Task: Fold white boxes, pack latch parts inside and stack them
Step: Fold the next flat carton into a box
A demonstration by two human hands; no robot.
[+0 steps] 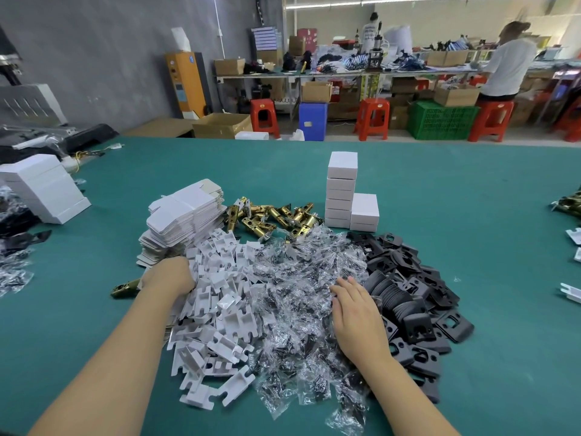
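On the green table lie a stack of flat white box blanks, a heap of white card inserts, clear bags of screws, black plates and brass latches. Folded white boxes stand stacked behind the heaps, a shorter stack beside them. My left hand reaches into the white inserts beside the blanks, its fingers hidden. My right hand lies flat with straight fingers on the screw bags, next to the black plates.
One brass latch lies left of my left wrist. More white boxes sit at the far left, with bagged parts below them. Loose parts lie at the right edge. A person works at a far bench.
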